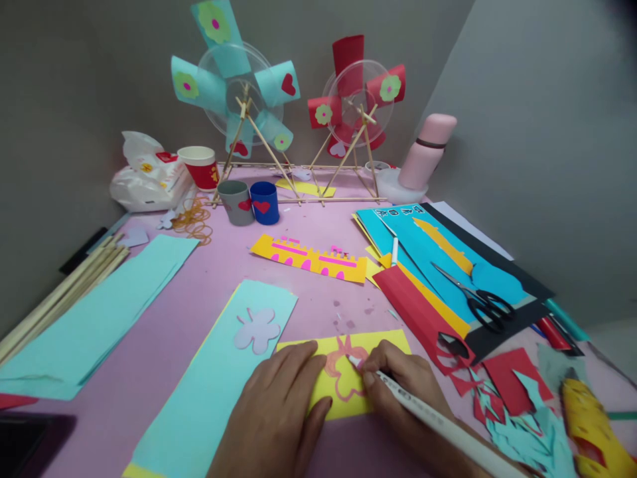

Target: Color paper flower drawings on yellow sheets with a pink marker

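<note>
One yellow sheet (348,380) near the bench's (226,259) front edge, bearing a pink outline (332,364). Partly under left hand (279,392), open and flat; white marker (423,413) gripped in right hand (403,378), tip at outline. Scissors (470,293) toward bench's right edge.

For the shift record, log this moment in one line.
left hand: resting on yellow paper | right hand: gripping marker | tip: at pink outline | scissors: lying at right
</note>
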`<action>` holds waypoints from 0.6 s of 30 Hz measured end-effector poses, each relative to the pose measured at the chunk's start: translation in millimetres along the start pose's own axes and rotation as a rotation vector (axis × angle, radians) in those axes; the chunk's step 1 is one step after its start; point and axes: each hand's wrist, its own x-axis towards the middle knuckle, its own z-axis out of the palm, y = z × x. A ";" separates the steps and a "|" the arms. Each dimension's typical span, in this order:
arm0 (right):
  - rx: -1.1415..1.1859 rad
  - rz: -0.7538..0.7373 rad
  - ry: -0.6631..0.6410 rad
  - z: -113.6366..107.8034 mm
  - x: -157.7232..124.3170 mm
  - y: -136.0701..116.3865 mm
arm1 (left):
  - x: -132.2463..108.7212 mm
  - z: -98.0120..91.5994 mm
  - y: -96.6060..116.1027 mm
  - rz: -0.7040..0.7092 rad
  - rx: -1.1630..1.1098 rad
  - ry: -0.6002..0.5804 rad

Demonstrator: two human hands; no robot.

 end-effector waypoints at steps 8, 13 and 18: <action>-0.064 -0.012 -0.019 2.0 1.1 -2.3 | 2.1 -1.6 1.7 -0.006 -0.003 -0.003; -0.049 -0.046 -0.018 1.1 2.6 -2.7 | 1.7 -2.0 1.3 -0.016 -0.016 0.007; -0.007 -0.061 -0.036 1.4 2.6 -1.0 | 0.7 -1.7 0.6 -0.013 -0.021 0.002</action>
